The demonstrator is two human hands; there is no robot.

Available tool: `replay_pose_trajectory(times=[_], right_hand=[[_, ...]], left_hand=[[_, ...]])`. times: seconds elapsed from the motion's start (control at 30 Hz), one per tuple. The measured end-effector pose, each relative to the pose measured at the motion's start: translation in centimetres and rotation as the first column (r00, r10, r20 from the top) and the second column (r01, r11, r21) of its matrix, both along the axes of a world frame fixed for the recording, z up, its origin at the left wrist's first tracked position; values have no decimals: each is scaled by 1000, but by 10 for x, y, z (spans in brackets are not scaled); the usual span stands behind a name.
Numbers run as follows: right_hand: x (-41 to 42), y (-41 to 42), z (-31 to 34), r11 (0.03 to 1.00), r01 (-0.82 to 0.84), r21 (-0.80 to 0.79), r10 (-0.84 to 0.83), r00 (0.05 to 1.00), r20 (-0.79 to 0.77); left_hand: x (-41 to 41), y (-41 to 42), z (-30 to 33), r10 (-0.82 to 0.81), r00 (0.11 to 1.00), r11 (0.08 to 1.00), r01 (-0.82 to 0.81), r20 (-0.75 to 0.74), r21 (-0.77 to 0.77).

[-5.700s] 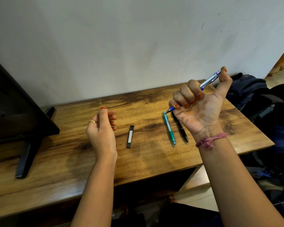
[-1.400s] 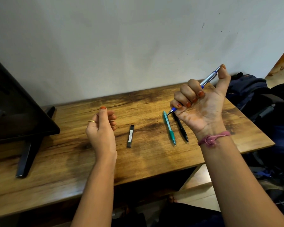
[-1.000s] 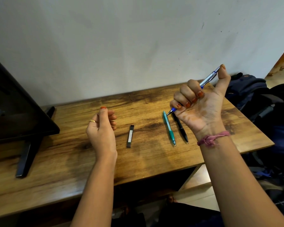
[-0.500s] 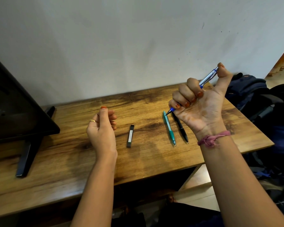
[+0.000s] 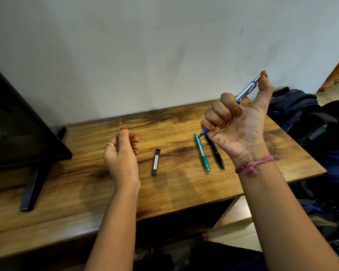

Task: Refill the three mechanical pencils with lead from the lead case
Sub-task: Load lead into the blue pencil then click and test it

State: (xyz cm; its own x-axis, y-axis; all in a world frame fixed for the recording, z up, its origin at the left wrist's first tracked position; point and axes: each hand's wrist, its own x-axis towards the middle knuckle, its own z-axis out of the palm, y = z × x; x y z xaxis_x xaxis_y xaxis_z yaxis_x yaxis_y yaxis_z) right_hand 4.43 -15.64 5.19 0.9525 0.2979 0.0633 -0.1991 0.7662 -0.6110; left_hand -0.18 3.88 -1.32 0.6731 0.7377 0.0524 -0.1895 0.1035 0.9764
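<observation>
Wooden table (image 5: 184,194) against plain white wall (image 5: 145,45); dark monitor (image 5: 18,124) at left, bags (image 5: 297,110) at right. Right hand (image 5: 237,122) raised, fist around blue pencil (image 5: 247,89), thumb on its cap. Left hand (image 5: 121,153) loosely curled, empty. Lead case (image 5: 156,162), teal pencil (image 5: 202,153), black pencil (image 5: 215,153) flat on table.

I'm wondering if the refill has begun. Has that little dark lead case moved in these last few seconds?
No. The lead case lies in the same spot on the table, left of the green pencil, untouched by either hand.

Right hand (image 5: 241,126) fisted, left hand (image 5: 121,153) loosely curled
</observation>
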Motion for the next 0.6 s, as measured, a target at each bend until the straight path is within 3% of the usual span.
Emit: replay_pose_trajectory(times=[0.6], right_hand=[[4, 1, -7, 985, -133, 112, 129, 991, 46]], left_hand=[[-2, 0, 0, 1, 1000, 1000, -1, -2, 8]])
